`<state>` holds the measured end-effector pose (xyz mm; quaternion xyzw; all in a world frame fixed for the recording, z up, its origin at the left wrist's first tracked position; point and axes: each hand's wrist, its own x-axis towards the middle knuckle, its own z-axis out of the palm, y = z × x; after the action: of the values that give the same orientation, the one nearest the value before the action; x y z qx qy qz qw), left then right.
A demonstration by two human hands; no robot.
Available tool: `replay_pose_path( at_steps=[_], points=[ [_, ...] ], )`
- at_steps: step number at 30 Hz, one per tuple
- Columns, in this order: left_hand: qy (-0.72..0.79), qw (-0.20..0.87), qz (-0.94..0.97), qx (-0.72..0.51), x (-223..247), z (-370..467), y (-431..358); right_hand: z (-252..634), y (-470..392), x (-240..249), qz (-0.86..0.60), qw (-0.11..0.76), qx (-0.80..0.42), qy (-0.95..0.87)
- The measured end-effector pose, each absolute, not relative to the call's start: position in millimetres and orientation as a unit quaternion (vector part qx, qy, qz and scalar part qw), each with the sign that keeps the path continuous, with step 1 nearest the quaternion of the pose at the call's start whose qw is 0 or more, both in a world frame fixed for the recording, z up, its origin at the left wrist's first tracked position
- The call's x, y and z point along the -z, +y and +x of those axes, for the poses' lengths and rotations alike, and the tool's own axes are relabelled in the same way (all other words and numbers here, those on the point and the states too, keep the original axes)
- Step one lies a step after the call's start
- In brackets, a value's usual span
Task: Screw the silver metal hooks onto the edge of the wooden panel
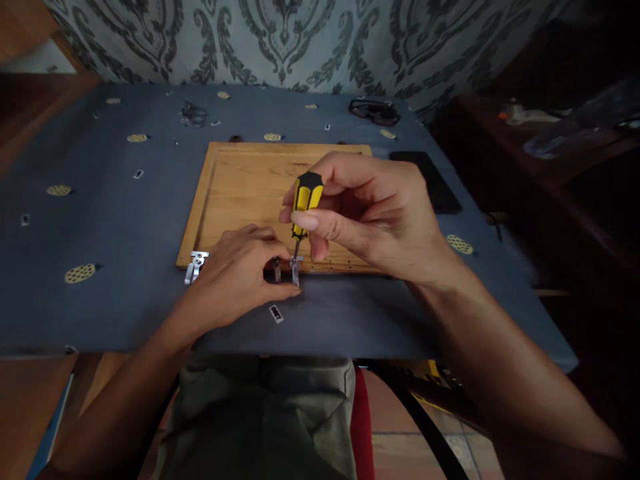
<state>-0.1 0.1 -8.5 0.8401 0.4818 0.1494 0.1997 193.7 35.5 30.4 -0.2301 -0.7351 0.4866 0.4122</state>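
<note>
My right hand (370, 213) grips a short yellow and black screwdriver (306, 197), held nearly upright with its shaft pointing down. The tip meets a small metal hook (295, 270) at the near edge of a framed wooden board (240, 180). Around that hook, the thumb and forefinger of my left hand (237, 270) are pinched, steadying it against the edge. Between those fingers a second metal piece shows in part. A double metal hook (197, 265) sits at the board's near left corner. Small dark holes run along the near edge, right of the screwdriver.
The board lies on a table with a blue pineapple-patterned cloth (110, 220). At the back are dark glasses (375, 111) and a small heap of metal pieces (193, 113). A flat black object (430, 180) lies right of the board. A patterned curtain (280, 40) hangs behind.
</note>
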Motion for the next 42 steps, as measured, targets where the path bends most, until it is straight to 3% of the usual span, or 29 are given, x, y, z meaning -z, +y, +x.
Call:
replay_pose_path(
  at_steps=[42],
  points=[
    [0.482, 0.189, 0.844, -0.143, 8.7, -0.6, 0.3, 187.2, 40.2, -26.8, -0.232, 0.437, -0.470, -0.731]
  ],
)
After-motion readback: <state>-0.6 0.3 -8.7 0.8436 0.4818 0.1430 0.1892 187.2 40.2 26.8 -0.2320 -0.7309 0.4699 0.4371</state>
